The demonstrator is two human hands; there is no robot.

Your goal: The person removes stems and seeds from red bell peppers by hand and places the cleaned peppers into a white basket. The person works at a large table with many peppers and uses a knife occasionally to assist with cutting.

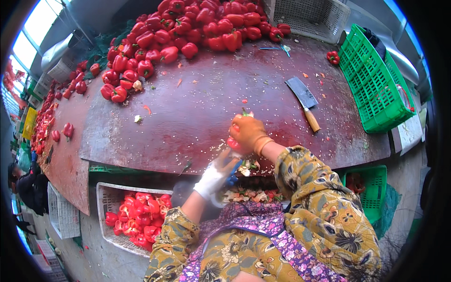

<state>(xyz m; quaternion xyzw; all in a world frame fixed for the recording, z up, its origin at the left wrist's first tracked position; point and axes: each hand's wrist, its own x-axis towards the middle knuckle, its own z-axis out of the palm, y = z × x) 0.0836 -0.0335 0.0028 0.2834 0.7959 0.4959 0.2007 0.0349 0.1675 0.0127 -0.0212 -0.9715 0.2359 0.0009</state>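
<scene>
My right hand (251, 134), in an orange glove, is closed around a red bell pepper (234, 143) above the near edge of the dark red table (197, 116). My left hand (219, 172), in a white and grey glove, is closed on a blue-handled tool (233, 173) just below the pepper; the tool's working end is blurred and mostly hidden. Pepper cores (245, 168) with pale seeds lie on the table edge beside my hands. A cleaver (303, 102) with a wooden handle rests to the right. Whole red peppers (176, 31) are heaped at the table's far side.
Opened red peppers fill a white crate (105, 225) below the table at left. Scraps (255, 196) lie below the near edge. A green crate (370, 77) stands on the right; a white crate (310, 17) stands behind. At far left, a person (30, 190) works by another table (70, 141).
</scene>
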